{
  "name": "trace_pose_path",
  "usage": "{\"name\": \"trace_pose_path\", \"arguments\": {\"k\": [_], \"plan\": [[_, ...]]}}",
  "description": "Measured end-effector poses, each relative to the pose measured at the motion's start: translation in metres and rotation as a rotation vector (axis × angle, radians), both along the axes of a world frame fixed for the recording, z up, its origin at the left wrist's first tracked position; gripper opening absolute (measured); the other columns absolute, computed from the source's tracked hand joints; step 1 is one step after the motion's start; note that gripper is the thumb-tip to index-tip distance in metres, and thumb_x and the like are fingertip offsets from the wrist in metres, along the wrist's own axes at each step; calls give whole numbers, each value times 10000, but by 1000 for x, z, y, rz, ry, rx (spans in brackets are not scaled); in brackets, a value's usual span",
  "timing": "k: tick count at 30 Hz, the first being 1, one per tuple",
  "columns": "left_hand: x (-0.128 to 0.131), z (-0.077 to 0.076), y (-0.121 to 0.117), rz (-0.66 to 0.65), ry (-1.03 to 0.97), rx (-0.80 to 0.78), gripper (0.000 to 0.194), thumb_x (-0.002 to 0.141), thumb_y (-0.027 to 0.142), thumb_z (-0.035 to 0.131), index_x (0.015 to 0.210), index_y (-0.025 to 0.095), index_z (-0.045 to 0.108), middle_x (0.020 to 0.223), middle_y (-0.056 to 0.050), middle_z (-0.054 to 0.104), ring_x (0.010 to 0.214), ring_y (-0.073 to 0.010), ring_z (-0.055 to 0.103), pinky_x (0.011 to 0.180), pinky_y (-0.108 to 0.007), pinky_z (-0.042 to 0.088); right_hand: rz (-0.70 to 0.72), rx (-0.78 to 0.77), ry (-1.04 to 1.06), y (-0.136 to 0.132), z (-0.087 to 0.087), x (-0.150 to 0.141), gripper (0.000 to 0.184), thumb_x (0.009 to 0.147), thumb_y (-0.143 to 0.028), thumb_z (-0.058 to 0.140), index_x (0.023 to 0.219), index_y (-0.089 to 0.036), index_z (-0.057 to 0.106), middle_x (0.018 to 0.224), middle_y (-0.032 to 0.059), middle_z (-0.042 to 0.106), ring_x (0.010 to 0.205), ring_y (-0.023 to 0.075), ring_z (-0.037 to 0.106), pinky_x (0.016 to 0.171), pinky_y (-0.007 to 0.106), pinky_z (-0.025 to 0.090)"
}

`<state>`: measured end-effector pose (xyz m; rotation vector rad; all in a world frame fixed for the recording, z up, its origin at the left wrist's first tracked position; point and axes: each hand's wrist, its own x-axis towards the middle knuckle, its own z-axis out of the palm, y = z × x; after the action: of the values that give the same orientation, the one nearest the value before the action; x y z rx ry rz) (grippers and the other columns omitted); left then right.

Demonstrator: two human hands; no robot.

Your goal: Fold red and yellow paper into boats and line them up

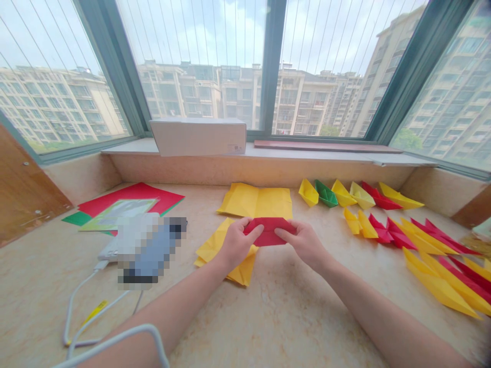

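Note:
A folded piece of red paper with cut-off upper corners is held up above the counter between both my hands. My left hand pinches its left end, thumb on the near face and fingers behind. At the right end, my right hand grips it the same way. Behind the red paper lies a creased yellow sheet stack. More folded yellow paper lies beneath and beside my left hand, partly hidden by it.
Folded paper boats in yellow, green and red stand in rows at the right. Red and green sheets, a white power bank, a blurred phone and white cables occupy the left. A white box sits on the windowsill.

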<state>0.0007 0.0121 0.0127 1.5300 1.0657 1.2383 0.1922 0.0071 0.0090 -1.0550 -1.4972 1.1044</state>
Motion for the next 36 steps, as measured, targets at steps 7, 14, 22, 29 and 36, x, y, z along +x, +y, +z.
{"name": "trace_pose_path", "arguments": {"k": [7, 14, 22, 29, 36], "plan": [[1, 2, -1, 0, -50, -41, 270, 773, 384, 687, 883, 138, 703, 813, -56, 713, 706, -175, 632, 628, -244, 478, -38, -10, -65, -1, 2, 1, 264, 757, -387, 700, 874, -153, 735, 789, 43, 736, 713, 194, 656, 659, 305, 506], [2, 3, -1, -95, -41, -11, 240, 773, 343, 694, 919, 158, 735, 871, -61, 735, 788, -195, 652, 707, -266, 496, -17, 37, -98, -3, 5, 0, 256, 764, -404, 679, 840, -164, 729, 744, 22, 715, 678, 178, 625, 613, 283, 487], [2, 6, 3, -11, -130, -121, 310, 757, 403, 714, 910, 135, 676, 849, -74, 726, 760, -202, 678, 652, -288, 535, -212, 188, -252, -7, 5, -1, 272, 851, -421, 607, 794, -179, 718, 681, 15, 682, 615, 176, 587, 568, 286, 442], [1, -2, 4, -104, -259, -349, 336, 768, 415, 724, 916, 120, 660, 940, -140, 731, 771, -183, 708, 750, -299, 560, -398, 742, -572, -6, 4, 17, 209, 928, -296, 530, 995, -247, 722, 977, 69, 750, 887, 238, 688, 877, 411, 464], [6, 3, -5, -360, -519, -348, 383, 802, 400, 697, 1100, 161, 671, 1091, -111, 715, 964, -212, 687, 856, -319, 537, -43, 863, -708, -13, 10, 7, 399, 900, -164, 542, 1246, -349, 615, 1329, 19, 604, 1248, 241, 534, 1037, 469, 394]]}}
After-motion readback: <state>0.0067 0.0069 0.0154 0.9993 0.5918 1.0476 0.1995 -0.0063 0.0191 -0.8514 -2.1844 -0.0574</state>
